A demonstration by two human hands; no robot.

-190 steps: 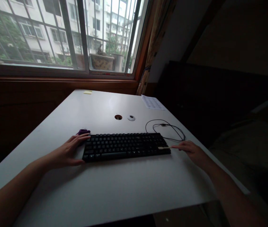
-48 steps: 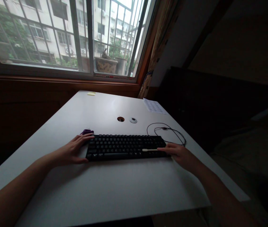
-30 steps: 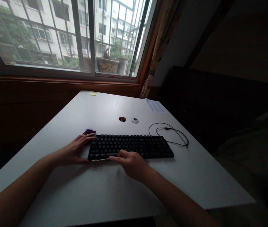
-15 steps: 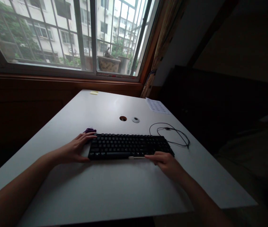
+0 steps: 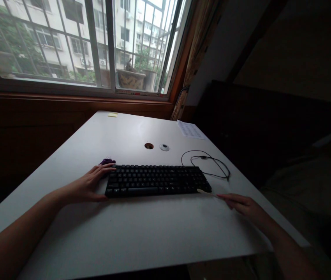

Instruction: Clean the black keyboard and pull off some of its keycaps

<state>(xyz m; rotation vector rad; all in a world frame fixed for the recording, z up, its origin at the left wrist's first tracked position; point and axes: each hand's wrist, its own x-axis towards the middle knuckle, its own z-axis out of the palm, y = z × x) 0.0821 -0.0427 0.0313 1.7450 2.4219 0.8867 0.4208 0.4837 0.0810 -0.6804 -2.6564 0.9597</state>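
Observation:
A black keyboard (image 5: 156, 181) lies flat on the white table. My left hand (image 5: 91, 182) grips its left end, fingertips on the back corner and thumb at the front corner. In my right hand (image 5: 240, 204) is a slim pale brush (image 5: 208, 193), shaped like a toothbrush and pinched by its handle end. The brush's tip reaches the keyboard's front edge near the right corner, while the hand itself is off to the right of the keyboard. Bristles are too small to make out. Just behind my left fingers sits a small purple object (image 5: 107, 161), partly hidden.
A thin black cable (image 5: 226, 175) loops behind the keyboard's right end. Farther back are a round hole (image 5: 149, 146) in the tabletop (image 5: 136, 229) and a white ring-shaped cover (image 5: 164, 147). Printed paper (image 5: 191, 130) and yellow sticky notes (image 5: 112, 114) lie near the far edge.
My right hand has moved right with the brush, from the keyboard's front edge out past its right corner. The left hand keeps its place on the keyboard. The view has shifted slightly.

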